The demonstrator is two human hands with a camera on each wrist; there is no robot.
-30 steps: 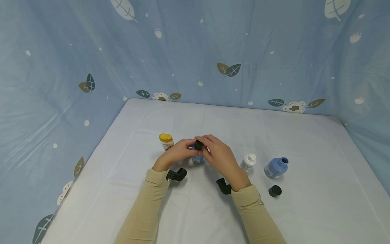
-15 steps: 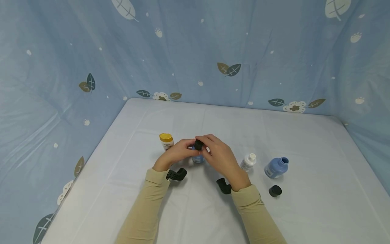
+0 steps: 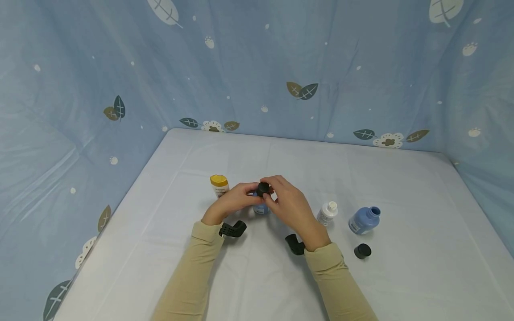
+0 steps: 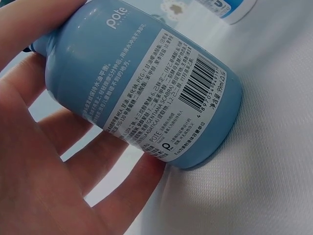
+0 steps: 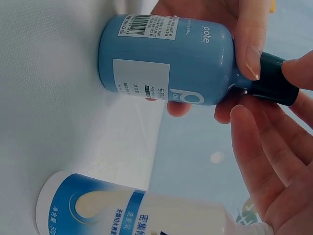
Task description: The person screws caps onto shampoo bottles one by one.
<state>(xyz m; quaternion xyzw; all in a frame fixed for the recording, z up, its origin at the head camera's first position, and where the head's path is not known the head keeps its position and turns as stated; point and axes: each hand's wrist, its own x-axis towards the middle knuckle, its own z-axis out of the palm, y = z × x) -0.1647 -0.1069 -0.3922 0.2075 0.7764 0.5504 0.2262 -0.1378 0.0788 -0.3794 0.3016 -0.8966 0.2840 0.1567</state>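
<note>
My left hand grips a blue bottle around its shoulder and neck. The bottle, marked "pote", stands on the white cloth, with its barcode label facing the left wrist camera. On its neck sits a black cap. My right hand pinches this cap between thumb and fingers. In the right wrist view, a stretch of blue neck shows below the cap, and a left-hand finger lies against the neck there.
Left of the hands stands a white bottle with a yellow cap. To the right are a small white bottle, a second blue bottle with an uncovered mouth, and a loose black cap. A patterned blue curtain rises behind the table.
The right fingers and the black cap have shifted slightly up and to the right, and the right thumb now lies across the cap's front. The left hand and the bottle have stayed put.
</note>
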